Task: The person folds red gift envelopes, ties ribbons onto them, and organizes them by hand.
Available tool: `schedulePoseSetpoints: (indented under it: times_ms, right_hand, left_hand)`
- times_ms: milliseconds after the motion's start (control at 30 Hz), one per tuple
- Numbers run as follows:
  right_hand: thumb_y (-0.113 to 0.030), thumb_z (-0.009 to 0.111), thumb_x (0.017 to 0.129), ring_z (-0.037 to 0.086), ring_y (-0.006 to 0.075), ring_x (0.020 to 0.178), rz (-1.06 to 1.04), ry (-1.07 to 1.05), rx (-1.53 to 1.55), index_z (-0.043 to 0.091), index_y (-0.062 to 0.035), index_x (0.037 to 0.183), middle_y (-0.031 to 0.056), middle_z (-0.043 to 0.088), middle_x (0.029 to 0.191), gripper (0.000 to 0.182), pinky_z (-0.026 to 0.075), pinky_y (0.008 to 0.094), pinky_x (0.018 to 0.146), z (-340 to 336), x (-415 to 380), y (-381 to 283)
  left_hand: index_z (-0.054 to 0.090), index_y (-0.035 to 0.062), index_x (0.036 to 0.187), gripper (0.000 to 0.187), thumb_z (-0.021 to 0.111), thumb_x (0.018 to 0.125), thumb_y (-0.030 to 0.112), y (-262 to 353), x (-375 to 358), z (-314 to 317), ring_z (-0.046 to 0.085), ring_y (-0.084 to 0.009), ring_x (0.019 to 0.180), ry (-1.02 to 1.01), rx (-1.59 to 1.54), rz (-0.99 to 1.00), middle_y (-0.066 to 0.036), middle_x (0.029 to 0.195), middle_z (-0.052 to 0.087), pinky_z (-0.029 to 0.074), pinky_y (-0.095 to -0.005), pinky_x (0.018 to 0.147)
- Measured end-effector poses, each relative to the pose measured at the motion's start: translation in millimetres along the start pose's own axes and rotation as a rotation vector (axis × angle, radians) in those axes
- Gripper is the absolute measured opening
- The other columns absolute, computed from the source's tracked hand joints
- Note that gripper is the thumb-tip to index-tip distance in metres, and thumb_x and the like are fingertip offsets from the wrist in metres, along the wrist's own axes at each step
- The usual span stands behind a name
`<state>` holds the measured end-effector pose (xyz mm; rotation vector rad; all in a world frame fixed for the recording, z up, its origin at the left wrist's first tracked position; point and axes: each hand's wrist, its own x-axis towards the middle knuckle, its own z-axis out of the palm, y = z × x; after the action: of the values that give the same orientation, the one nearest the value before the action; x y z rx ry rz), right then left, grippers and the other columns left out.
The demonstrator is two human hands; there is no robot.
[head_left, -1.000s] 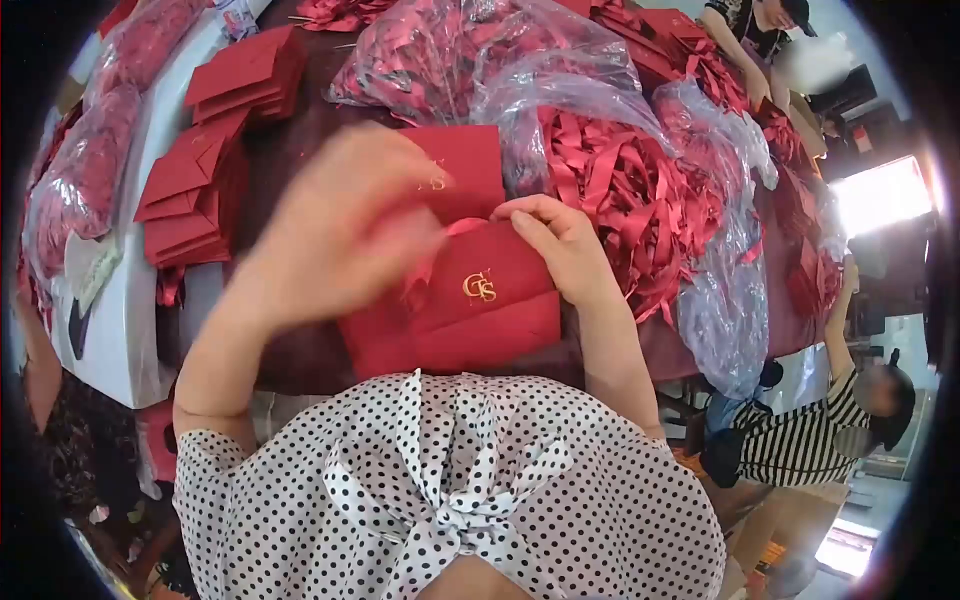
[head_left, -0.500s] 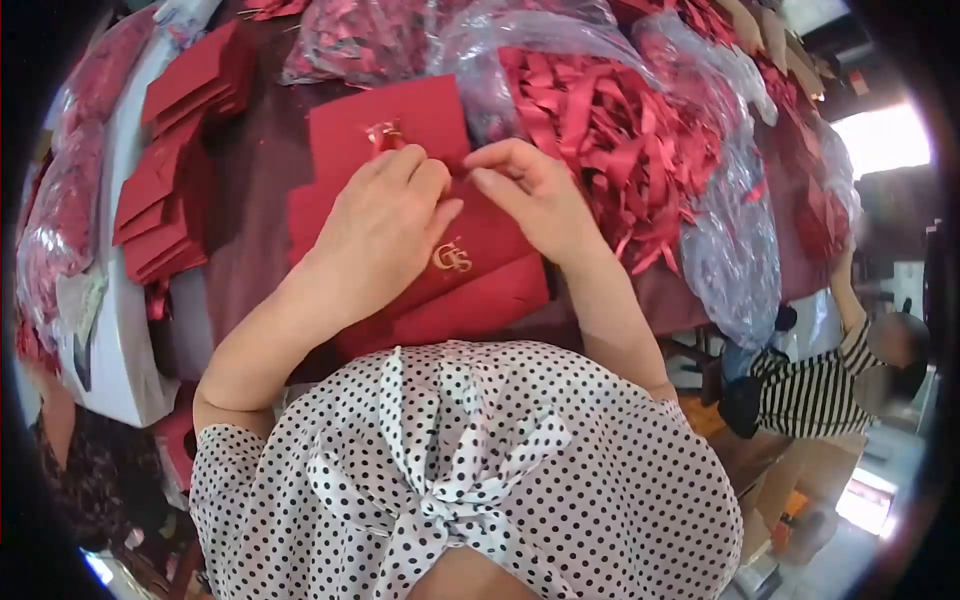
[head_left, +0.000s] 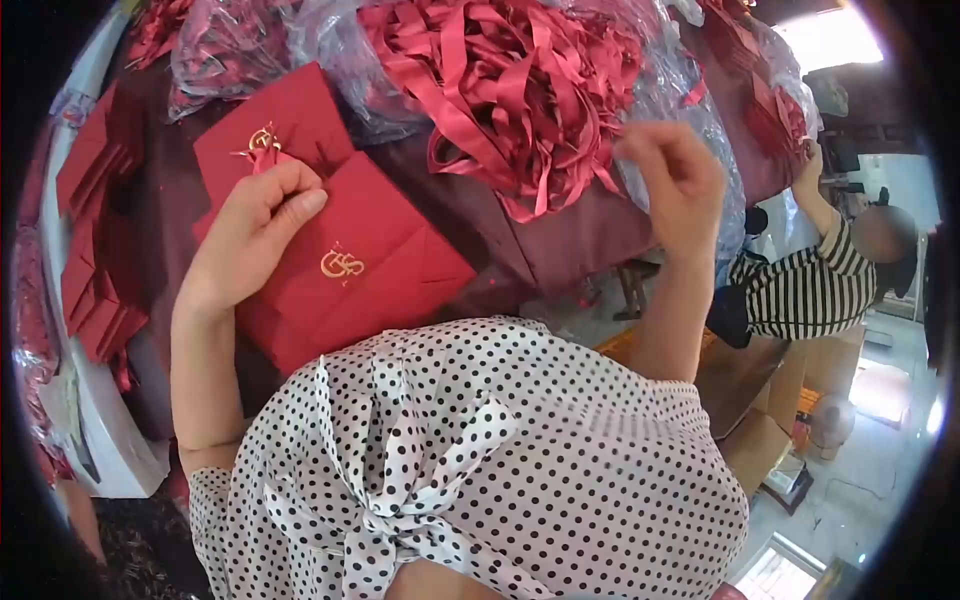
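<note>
Lettering: gold, seemingly G and S with a small mark above, on the lower bag (head_left: 395,235), just right of the left hand (head_left: 235,235).
Left fingers: thumb and forefinger pinch a glossy ribbon (head_left: 266,160) over the upper bag (head_left: 300,108).
Second print: gold, just beyond these fingertips, partly covered by ribbon.
Bags: flat red paper; the lower one is creased.
Right hand (head_left: 690,185): thumb and forefinger close together; cannot tell whether they hold anything.
Heap (head_left: 520,90): looped satin strips, beside the right fingers.
Plastic (head_left: 678,95): clear, crinkled, beyond them.
</note>
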<state>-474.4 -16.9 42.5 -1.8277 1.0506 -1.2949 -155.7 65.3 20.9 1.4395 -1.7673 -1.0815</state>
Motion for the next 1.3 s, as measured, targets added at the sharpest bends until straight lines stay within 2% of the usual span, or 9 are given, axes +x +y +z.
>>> schedulePoseSetpoints:
  times_ms: [133, 267, 400, 533, 700, 867, 933, 1100, 1300]
  right_hand:
    - [-0.001, 0.064, 0.084, 0.060, 0.0077, 0.076, 0.050, -0.240, -0.226, 0.067, -0.0005, 0.090, 0.0028, 0.066, 0.082, 0.007, 0.047, 0.0226, 0.067, -28.0, -25.6, -3.7]
    - [-0.008, 0.070, 0.077, 0.062, 0.0271, 0.076, -0.098, -0.455, -0.388, 0.067, -0.0046, 0.091, 0.0107, 0.064, 0.085, 0.015, 0.050, 0.0323, 0.070, -11.4, -40.8, 10.6]
    - [-0.016, 0.070, 0.078, 0.060, 0.0287, 0.079, -0.341, -0.582, -0.568, 0.063, -0.0060, 0.095, 0.0093, 0.061, 0.096, 0.021, 0.049, 0.0377, 0.068, -0.6, -47.1, 18.1]
    - [-0.019, 0.070, 0.078, 0.060, 0.0315, 0.075, -0.081, -0.483, -0.711, 0.062, -0.0041, 0.092, 0.0123, 0.060, 0.083, 0.022, 0.047, 0.0381, 0.067, 16.0, -56.7, 33.0]
    - [-0.010, 0.062, 0.081, 0.058, 0.0351, 0.082, -0.104, -0.443, -0.708, 0.060, -0.0039, 0.085, 0.0145, 0.058, 0.083, 0.008, 0.047, 0.0430, 0.068, 14.5, -57.7, 33.1]
    - [0.000, 0.063, 0.079, 0.059, 0.0253, 0.078, -0.393, -0.370, -0.492, 0.062, -0.0017, 0.089, 0.0102, 0.064, 0.088, 0.011, 0.047, 0.0343, 0.068, 38.6, -35.6, -19.2]
    - [0.003, 0.061, 0.081, 0.060, 0.0251, 0.075, -0.172, -0.246, -0.186, 0.062, -0.0020, 0.091, 0.0099, 0.064, 0.086, 0.011, 0.048, 0.0318, 0.067, 57.1, -34.5, -37.6]
    - [-0.001, 0.056, 0.088, 0.061, 0.0227, 0.074, -0.303, -0.461, -0.156, 0.062, -0.0016, 0.099, 0.0132, 0.062, 0.083, 0.013, 0.047, 0.0298, 0.067, 106.8, -12.8, -32.5]
    - [-0.003, 0.060, 0.087, 0.062, 0.0224, 0.075, 0.100, -0.468, 0.094, 0.063, -0.0014, 0.099, 0.0113, 0.063, 0.082, 0.012, 0.048, 0.0290, 0.068, 113.3, -19.0, -12.3]
  left_hand:
    - [0.049, -0.0011, 0.084, 0.017, 0.053, 0.094, 0.012, -5.2, 2.4, -3.1, 0.038, -0.0055, 0.073, -0.032, -0.029, -0.001, 0.003, 0.074, 0.042, 0.034, -0.0221, 0.065]
    - [0.048, 0.0000, 0.081, 0.021, 0.051, 0.096, 0.014, -1.2, 1.9, -1.4, 0.035, -0.0054, 0.071, -0.008, -0.038, -0.021, 0.004, 0.072, 0.038, 0.033, -0.0221, 0.063]
    - [0.046, 0.0014, 0.079, 0.024, 0.050, 0.096, 0.017, -6.8, 2.7, -0.3, 0.032, -0.0048, 0.068, -0.004, -0.019, -0.014, 0.004, 0.070, 0.034, 0.031, -0.0221, 0.060]
    - [0.044, 0.0025, 0.080, 0.024, 0.050, 0.096, 0.019, -4.3, 1.2, 0.3, 0.034, -0.0047, 0.072, -0.030, -0.015, -0.030, 0.005, 0.073, 0.035, 0.031, -0.0215, 0.063]
    - [0.050, 0.0002, 0.087, 0.015, 0.052, 0.093, 0.014, -5.3, -2.2, -3.1, 0.041, -0.0041, 0.078, -0.067, -0.094, 0.051, 0.005, 0.079, 0.045, 0.036, -0.0210, 0.069]
    - [0.053, -0.0007, 0.090, 0.013, 0.054, 0.092, 0.012, -13.0, -0.4, -8.3, 0.045, -0.0049, 0.080, -0.070, -0.169, 0.044, 0.004, 0.082, 0.052, 0.038, -0.0212, 0.072]
    - [0.053, -0.0011, 0.090, 0.015, 0.054, 0.093, 0.013, -12.8, 1.2, -5.8, 0.045, -0.0051, 0.080, -0.111, -0.242, -0.002, 0.003, 0.081, 0.052, 0.039, -0.0213, 0.072]
    - [0.055, -0.0014, 0.091, 0.016, 0.054, 0.093, 0.014, -12.9, 3.0, -1.9, 0.047, -0.0076, 0.077, -0.069, -0.183, 0.028, 0.000, 0.079, 0.054, 0.040, -0.0237, 0.070]
    - [0.056, -0.0019, 0.096, 0.014, 0.051, 0.093, 0.011, -19.3, 3.9, 3.8, 0.048, -0.0077, 0.081, -0.049, -0.187, 0.058, -0.001, 0.083, 0.055, 0.040, -0.0232, 0.074]
